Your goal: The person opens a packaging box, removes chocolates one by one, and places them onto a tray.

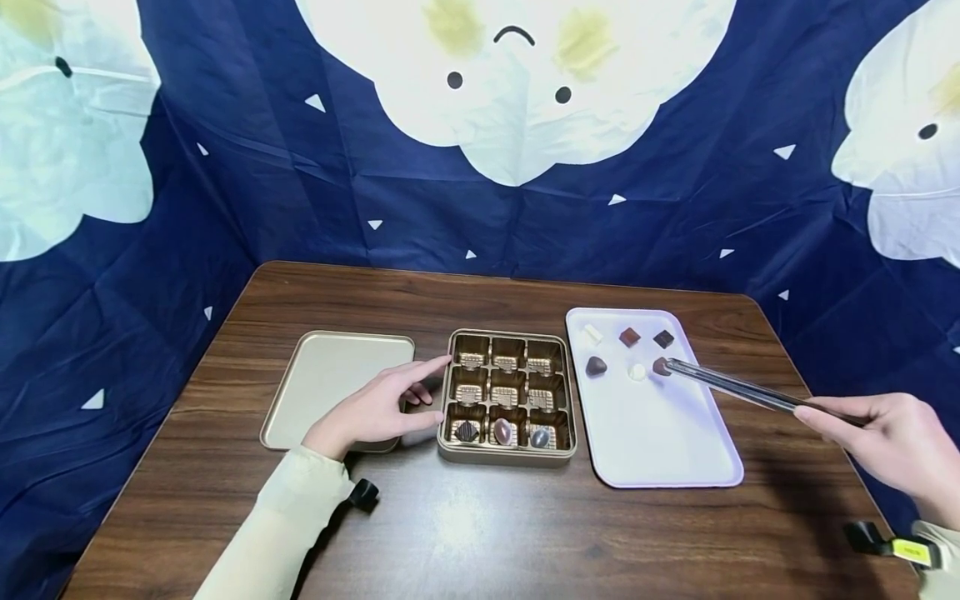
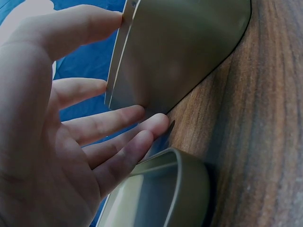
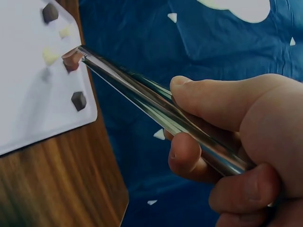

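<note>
My right hand [image 1: 896,442] grips metal tongs [image 1: 738,386] between thumb and fingers. At the tongs' tips is a brown chocolate [image 3: 72,57], over the white tray [image 1: 652,450]. A white chocolate [image 1: 637,372] and a dark rounded chocolate [image 1: 596,366] lie beside it. My left hand [image 1: 378,408] rests its thumb and index fingertip against the left side of a gold tin box [image 1: 506,457], its fingers spread. The tin's insert has several compartments; its front row holds a dark square chocolate [image 1: 466,431], a pinkish-brown oval one [image 1: 502,431] and a grey-blue one [image 1: 540,437].
Left of the tin, partly under my left hand, lies its gold lid [image 1: 337,367]. Along the tray's far edge are a white piece [image 1: 592,333], a reddish-brown square [image 1: 629,337] and a dark square [image 1: 663,338]. A blue patterned cloth [image 1: 510,225] hangs behind the wooden table [image 1: 465,533].
</note>
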The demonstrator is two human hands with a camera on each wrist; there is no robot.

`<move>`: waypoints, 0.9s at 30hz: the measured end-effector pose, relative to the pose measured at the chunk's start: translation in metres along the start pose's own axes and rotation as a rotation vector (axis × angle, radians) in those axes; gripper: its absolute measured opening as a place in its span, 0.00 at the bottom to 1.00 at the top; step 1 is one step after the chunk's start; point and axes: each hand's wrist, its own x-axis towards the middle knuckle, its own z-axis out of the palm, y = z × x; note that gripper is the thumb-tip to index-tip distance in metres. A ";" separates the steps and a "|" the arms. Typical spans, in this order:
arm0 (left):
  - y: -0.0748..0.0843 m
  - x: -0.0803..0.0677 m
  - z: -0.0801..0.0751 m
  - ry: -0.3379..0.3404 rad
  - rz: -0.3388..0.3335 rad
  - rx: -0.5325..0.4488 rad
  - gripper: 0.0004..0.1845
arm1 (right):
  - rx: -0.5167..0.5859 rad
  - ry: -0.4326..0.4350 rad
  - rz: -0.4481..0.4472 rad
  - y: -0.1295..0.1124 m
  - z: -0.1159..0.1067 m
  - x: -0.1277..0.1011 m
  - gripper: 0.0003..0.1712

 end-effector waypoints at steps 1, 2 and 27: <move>0.000 0.000 0.000 0.000 0.000 -0.002 0.47 | -0.005 -0.001 0.008 0.002 0.001 -0.001 0.08; 0.000 0.000 0.000 0.000 0.000 -0.002 0.47 | -0.010 -0.002 0.013 0.005 0.002 -0.002 0.08; -0.002 0.000 0.001 0.010 0.008 0.024 0.47 | -0.034 -0.100 0.225 0.026 0.014 -0.014 0.20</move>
